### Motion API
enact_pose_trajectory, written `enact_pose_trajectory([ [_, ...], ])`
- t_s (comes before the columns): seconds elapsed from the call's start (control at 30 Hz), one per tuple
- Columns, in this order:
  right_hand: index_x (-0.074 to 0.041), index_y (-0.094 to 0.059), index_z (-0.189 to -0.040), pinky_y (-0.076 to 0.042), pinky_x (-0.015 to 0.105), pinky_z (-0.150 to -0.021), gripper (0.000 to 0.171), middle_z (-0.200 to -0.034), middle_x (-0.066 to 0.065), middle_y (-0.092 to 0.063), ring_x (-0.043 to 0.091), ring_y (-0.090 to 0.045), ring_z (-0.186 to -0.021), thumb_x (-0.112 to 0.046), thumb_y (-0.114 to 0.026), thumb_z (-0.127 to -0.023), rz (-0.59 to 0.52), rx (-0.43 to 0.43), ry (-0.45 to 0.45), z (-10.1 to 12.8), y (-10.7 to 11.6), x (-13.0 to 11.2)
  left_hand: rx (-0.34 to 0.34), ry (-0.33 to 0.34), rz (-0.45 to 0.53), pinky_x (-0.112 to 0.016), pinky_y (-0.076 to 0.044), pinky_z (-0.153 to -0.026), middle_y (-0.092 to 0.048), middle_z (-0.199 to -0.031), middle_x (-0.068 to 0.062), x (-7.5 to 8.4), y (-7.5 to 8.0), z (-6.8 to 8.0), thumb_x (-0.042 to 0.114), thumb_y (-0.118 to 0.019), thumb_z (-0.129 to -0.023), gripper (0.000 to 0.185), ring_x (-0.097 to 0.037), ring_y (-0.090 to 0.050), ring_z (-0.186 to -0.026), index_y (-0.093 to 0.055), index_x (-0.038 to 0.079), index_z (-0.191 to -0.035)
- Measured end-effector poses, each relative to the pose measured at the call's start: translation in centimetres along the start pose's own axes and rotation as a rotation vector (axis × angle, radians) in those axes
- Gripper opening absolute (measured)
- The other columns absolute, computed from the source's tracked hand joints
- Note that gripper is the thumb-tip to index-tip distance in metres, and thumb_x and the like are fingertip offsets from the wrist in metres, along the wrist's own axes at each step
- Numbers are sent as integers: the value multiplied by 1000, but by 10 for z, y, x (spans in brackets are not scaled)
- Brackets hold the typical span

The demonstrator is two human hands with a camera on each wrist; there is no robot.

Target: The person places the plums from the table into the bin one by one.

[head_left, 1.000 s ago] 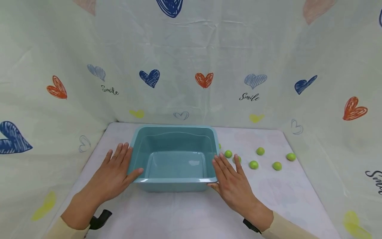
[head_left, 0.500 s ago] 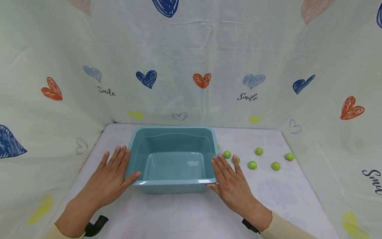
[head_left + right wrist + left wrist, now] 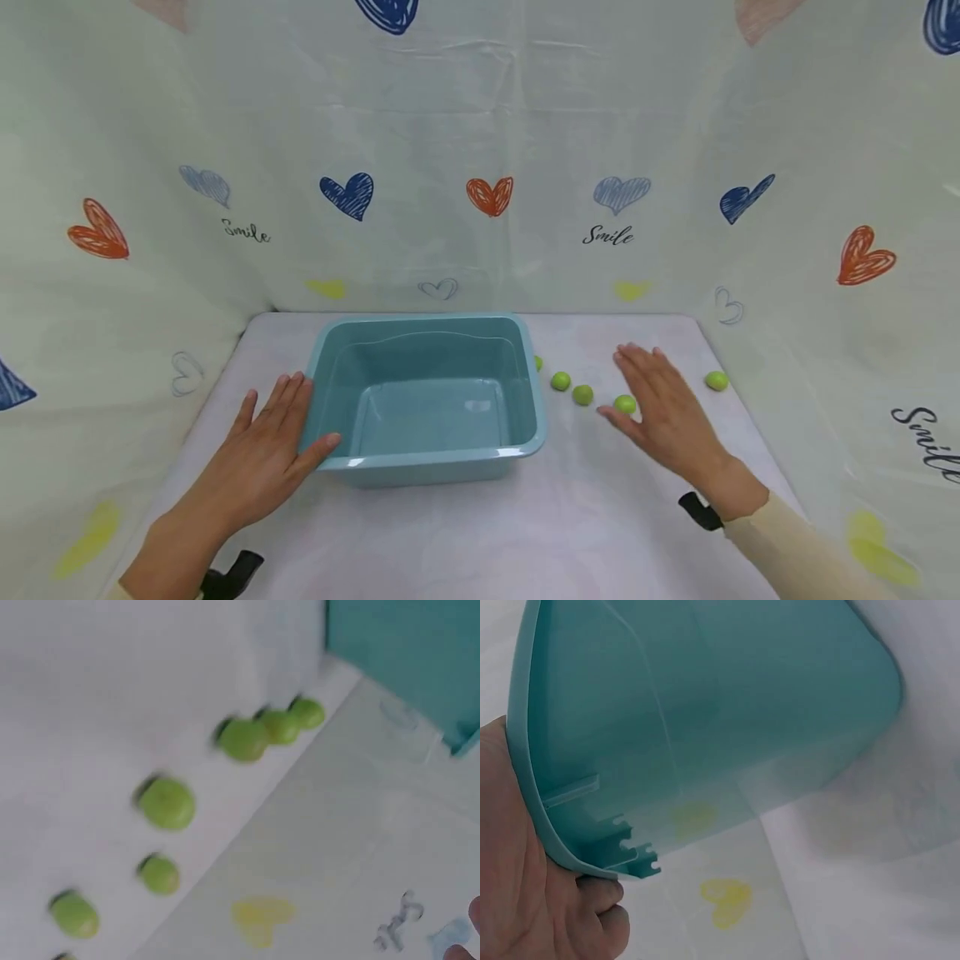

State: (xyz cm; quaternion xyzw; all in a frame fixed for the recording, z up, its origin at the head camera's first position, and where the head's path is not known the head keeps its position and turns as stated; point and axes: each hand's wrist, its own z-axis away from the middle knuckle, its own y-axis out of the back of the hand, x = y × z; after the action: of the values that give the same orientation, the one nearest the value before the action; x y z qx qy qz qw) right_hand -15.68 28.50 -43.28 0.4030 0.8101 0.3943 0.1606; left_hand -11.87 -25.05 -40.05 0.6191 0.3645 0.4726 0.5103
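A teal plastic basin (image 3: 427,457) stands empty on the white table. My left hand (image 3: 273,429) lies flat against its left side, fingers straight and thumb at the front corner. In the left wrist view the basin's outer wall (image 3: 705,712) and rim sit right over that hand (image 3: 525,900). My right hand (image 3: 656,396) hovers with fingers spread and nothing in it, to the right of the basin over several small green balls (image 3: 624,404). One ball (image 3: 716,380) lies further right. The right wrist view shows several balls (image 3: 166,802) and a basin corner (image 3: 405,652).
Cloth walls with a heart print (image 3: 489,194) close in the table at the back, left and right. The table's bare white surface (image 3: 525,533) stretches in front of the basin. A black wrist strap (image 3: 697,510) shows at my right wrist.
My right hand left the basin's right side and moved right and forward, over the green balls. The left hand stays on the basin's left side. The view shifted slightly.
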Motion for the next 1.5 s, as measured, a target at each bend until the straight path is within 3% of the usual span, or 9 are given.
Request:
enact_pose_trajectory([
  [0.17, 13, -58, -135, -46, 60, -110, 83, -128, 31, -61, 49, -57, -120, -64, -38, -110, 99, 2, -159, 16, 3, 55, 11, -7, -5, -55, 9, -132, -22, -171, -31, -5, 2, 3, 60, -49, -107, 94, -48, -16, -161, -21, -10, -163],
  [0.3, 13, -61, -126, -51, 65, -95, 78, -117, 31, -63, 51, -59, -112, -61, -40, -109, 122, -46, -176, 30, -8, 73, 10, -8, 0, -54, 10, -132, -21, -171, -31, -7, 3, 2, 60, -49, -107, 94, -46, -13, -162, -19, -8, -164],
  [0.37, 11, -62, -124, -51, 64, -94, 66, -115, 30, -64, 50, -59, -111, -52, -56, -105, 115, -85, -160, 33, -17, 74, 9, -7, 4, -55, 10, -132, -21, -171, -31, -8, 3, 2, 60, -49, -107, 95, -46, -13, -162, -18, -8, -165],
  [0.47, 9, -62, -122, -52, 62, -96, 56, -115, 27, -65, 48, -60, -112, -34, -78, -90, 110, -150, -129, 32, -34, 70, 9, -4, 11, -53, 12, -132, -21, -171, -31, -9, 3, 2, 60, -49, -107, 95, -46, -13, -162, -17, -7, -165],
  [0.6, 6, -63, -121, -50, 59, -102, 58, -116, 22, -65, 43, -60, -112, -23, -90, -79, 122, -227, -81, 26, -59, 61, 4, 0, 19, -53, 13, -131, -20, -171, -30, -9, 1, 2, 61, -49, -107, 95, -46, -12, -162, -17, -7, -165],
  [0.83, 4, -65, -125, -43, 57, -114, 57, -123, 19, -67, 38, -59, -120, -29, -89, -85, 141, -384, -31, 17, -90, 48, -1, 0, 24, -52, 13, -132, -19, -172, -30, -7, 2, 1, 61, -48, -107, 95, -46, -12, -162, -16, -6, -166],
  [1.07, -2, -67, -122, -41, 60, -116, 50, -121, 13, -68, 35, -61, -120, -28, -87, -85, 166, -475, -31, 14, -105, 43, -2, -4, 15, -52, 11, -132, -20, -172, -30, -4, 2, 0, 62, -47, -107, 95, -47, -16, -161, -18, -7, -165],
  [1.37, -2, -68, -110, -40, 63, -115, 41, -112, 14, -68, 36, -61, -116, -29, -84, -84, 204, -467, 1, 13, -115, 45, 3, 0, 6, -55, 6, -133, -22, -171, -30, -3, 1, 0, 62, -50, -106, 96, -48, -18, -160, -19, -7, -165],
  [1.5, 0, -65, -102, -44, 58, -111, 37, -103, 15, -66, 37, -60, -108, -29, -81, -85, 206, -422, -31, 5, -109, 53, 4, -7, -7, -62, -7, -131, -23, -171, -29, -2, 2, -3, 63, -50, -105, 96, -48, -20, -160, -21, -7, -165],
])
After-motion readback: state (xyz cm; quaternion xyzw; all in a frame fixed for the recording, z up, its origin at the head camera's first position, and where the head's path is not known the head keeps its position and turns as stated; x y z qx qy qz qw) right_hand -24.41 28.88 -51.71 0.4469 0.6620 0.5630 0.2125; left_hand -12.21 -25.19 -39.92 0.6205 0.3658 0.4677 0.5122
